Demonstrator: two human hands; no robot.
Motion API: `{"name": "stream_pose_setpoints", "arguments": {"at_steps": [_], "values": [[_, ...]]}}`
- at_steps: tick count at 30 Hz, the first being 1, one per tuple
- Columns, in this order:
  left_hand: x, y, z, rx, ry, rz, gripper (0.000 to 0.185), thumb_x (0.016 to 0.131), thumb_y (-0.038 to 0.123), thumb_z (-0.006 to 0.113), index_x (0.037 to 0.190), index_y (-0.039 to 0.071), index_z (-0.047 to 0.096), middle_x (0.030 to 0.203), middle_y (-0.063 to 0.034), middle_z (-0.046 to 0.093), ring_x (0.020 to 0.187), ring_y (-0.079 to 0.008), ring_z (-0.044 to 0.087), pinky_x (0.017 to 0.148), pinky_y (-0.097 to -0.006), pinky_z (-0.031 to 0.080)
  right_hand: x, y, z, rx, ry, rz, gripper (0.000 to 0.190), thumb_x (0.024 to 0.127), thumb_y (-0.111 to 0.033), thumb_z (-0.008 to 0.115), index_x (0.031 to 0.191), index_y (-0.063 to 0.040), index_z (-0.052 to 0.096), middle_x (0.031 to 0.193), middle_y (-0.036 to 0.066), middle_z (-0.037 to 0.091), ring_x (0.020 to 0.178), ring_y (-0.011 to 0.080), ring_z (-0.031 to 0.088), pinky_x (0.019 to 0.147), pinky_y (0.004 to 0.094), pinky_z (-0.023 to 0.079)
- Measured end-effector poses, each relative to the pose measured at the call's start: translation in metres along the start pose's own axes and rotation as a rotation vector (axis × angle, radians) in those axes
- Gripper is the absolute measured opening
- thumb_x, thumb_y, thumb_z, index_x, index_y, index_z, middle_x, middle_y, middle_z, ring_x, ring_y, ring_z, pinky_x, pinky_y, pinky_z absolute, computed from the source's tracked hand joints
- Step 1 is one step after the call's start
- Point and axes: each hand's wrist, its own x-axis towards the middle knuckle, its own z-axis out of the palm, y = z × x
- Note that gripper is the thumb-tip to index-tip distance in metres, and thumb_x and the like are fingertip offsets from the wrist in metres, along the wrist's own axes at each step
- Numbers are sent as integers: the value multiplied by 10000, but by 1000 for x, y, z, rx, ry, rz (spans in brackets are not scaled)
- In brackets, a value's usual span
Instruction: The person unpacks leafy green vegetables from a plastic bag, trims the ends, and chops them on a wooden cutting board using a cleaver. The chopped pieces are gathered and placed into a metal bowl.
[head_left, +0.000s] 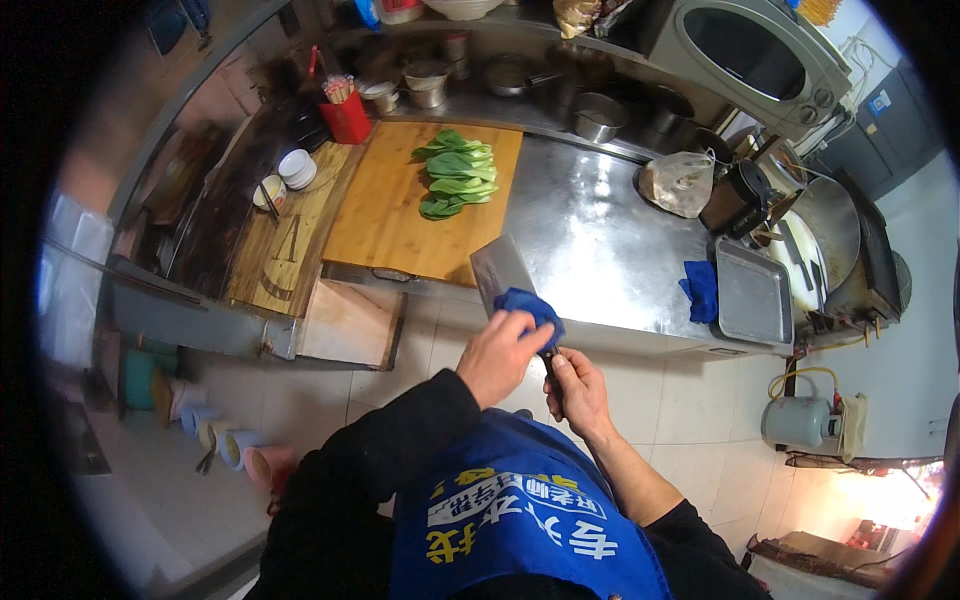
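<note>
My right hand (580, 391) grips the dark handle of a cleaver (504, 267), whose broad blade points away from me at the counter's front edge. In my left hand (501, 354) is a blue cloth (531, 310), pressed against the blade near the handle. The cloth hides the lower part of the blade. Beyond the blade lies a wooden cutting board (397, 217) on the steel counter. Several heads of bok choy (456, 176), leafy ends to the left, rest side by side in a column on its far half.
A second blue cloth (701, 291) lies beside a metal tray (754, 294) on the steel counter (585, 247). A plastic bag (679, 184) and pots (598, 118) stand farther back. Left are a red chopstick holder (346, 120) and small white bowls (297, 168). A gas cylinder (799, 422) stands right.
</note>
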Motion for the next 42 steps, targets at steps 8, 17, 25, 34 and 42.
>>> {"name": "stream_pose_setpoints", "arguments": {"at_steps": [8,17,25,34,42], "values": [[-50,-45,-43,281,-366,-122,379,855,9,643,1224,64,710,1111,-124,623,1074,-341,604,899,-435,543,-2,5,-25,-64,35,58,323,1100,-279,558,1304,-38,623,742,37,616,477,120,546,418,284,423],[1,4,0,147,-105,-13,385,867,2,638,1239,61,718,1099,-117,633,1035,-320,621,849,-421,556,-1,4,-13,-98,-11,60,306,1091,-278,584,1259,-29,640,724,22,598,472,104,528,429,271,416],[-16,-10,0,316,-282,285,425,871,95,647,1290,31,674,1064,-64,613,1016,-248,588,787,-361,495,-10,9,-8,-122,-34,145,306,1101,-263,559,1273,-30,657,716,12,611,476,97,530,404,260,403],[-16,-21,-10,345,-356,364,378,901,125,636,1265,38,689,1047,-47,619,998,-231,581,775,-356,473,-8,19,-9,17,-85,180,331,1108,-245,559,1327,-8,635,757,36,649,487,107,552,406,253,413],[-59,-22,-24,233,-778,135,315,940,89,622,1234,104,733,1135,-66,656,1074,-276,598,878,-389,521,7,-22,-40,-51,5,-99,345,1093,-238,584,1367,-34,628,765,30,631,468,88,521,385,240,384]]}}
